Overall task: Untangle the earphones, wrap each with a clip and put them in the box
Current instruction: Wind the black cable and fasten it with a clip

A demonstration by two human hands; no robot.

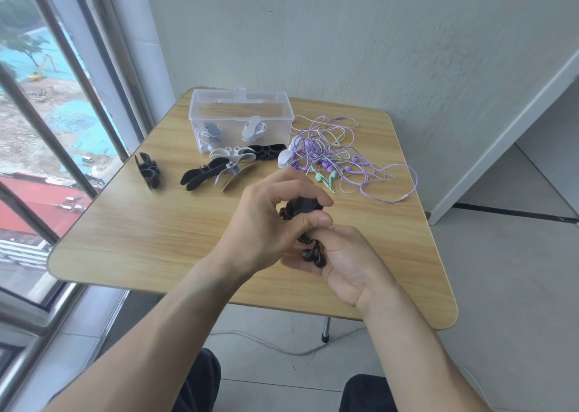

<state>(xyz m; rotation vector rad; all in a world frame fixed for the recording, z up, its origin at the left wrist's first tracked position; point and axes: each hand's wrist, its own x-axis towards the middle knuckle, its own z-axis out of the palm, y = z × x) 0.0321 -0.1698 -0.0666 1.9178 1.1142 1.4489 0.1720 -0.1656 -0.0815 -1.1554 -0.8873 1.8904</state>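
A black clip [302, 207] is pinched between the curled thumb and fingers of the left hand [269, 220], above the middle of the table [131, 239]. Just below it, the right hand [347, 261] is cupped palm-up, its fingers curled round black earbuds [313, 255]; a short run of black cord is seen between the 2 hands, which touch each other. Towards the far edge, a clear box [241, 120] stands open, with 2 wrapped white earphones [253, 128] inside. In front of the box lie loose clips [219, 168], black and white, partly overlapping. Another black clip [148, 172] lies apart near the left edge. To the right of the box, towards the far right corner, a tangle [341, 154] of purple and green earphones is spread out, with a white clip [286, 157] touching its left side. A window [47, 129] is seen beyond the left edge, and a pale wall [344, 35] behind the far edge.
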